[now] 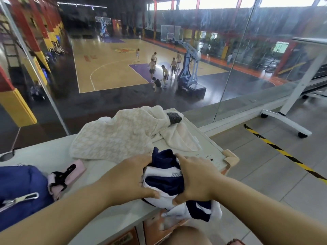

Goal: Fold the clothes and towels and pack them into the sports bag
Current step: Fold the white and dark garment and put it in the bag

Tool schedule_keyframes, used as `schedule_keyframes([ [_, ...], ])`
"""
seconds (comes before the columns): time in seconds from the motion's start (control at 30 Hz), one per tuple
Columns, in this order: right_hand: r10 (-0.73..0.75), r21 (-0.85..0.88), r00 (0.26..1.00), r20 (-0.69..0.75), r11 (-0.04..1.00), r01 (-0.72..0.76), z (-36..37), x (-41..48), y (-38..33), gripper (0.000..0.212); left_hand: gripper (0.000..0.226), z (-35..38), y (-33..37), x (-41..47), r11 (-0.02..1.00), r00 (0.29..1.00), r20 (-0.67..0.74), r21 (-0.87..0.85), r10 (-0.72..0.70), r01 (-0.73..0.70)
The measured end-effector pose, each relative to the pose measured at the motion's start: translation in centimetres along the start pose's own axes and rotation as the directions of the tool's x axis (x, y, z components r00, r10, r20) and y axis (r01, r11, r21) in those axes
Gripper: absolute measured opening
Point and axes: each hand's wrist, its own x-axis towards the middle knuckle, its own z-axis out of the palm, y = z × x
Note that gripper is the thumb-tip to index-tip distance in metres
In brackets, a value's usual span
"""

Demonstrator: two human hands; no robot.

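Note:
A navy and white garment (pixel 165 183) lies bunched at the near edge of the pale table (pixel 44 156), one end hanging over the edge. My left hand (pixel 131 179) grips its left side and my right hand (pixel 196 181) grips its right side. Behind it a cream patterned towel (pixel 113 138) lies spread out, with a second cream towel (pixel 178 137) crumpled to its right and a small grey cloth piece (pixel 174 117) on top. The blue sports bag (pixel 19 188) sits at the left, with a pink strap and black clip (pixel 62 175) beside it.
A glass wall (pixel 123 85) stands right behind the table, overlooking a basketball court with several people. The table's right corner carries a foam guard (pixel 230 156). On the tiled floor to the right run black-yellow tape (pixel 283 152) and a white wheeled frame (pixel 290 117).

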Motion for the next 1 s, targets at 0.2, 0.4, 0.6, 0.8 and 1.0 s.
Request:
schedule_keyframes([
  [0.2, -0.019, -0.161, 0.984, -0.179, 0.987, -0.01, -2.6, 0.1, -2.8, 0.097, 0.052, -4.6, -2.1, -6.4, 0.891, 1.0, -0.025, 0.453, -0.001, 0.012],
  [0.4, -0.027, 0.022, 0.928, -0.373, 0.999, 0.038, -6.5, 0.6, -8.5, 0.097, 0.049, -9.4, -5.2, -16.2, 0.846, 0.97, -0.237, 0.508, -0.044, 0.163],
  [0.6, -0.063, 0.206, 0.824, -0.563, 0.955, 0.214, -8.0, 2.2, -17.6, 0.085, 0.064, -12.9, -7.4, -27.2, 0.858, 0.861, -0.482, 0.363, -0.16, 0.363],
  [0.8, -0.15, 0.408, 0.743, -0.652, 0.756, 0.512, -6.9, 3.4, -27.2, 0.092, 0.052, -14.1, -10.6, -36.1, 0.728, 0.761, -0.541, 0.349, -0.357, 0.59],
  [1.0, -0.199, 0.429, 0.696, -0.69, 0.662, 0.614, -5.5, 3.9, -34.7, 0.092, 0.025, -15.3, -13.4, -40.6, 0.491, 0.744, -0.449, 0.561, -0.495, 0.666],
])
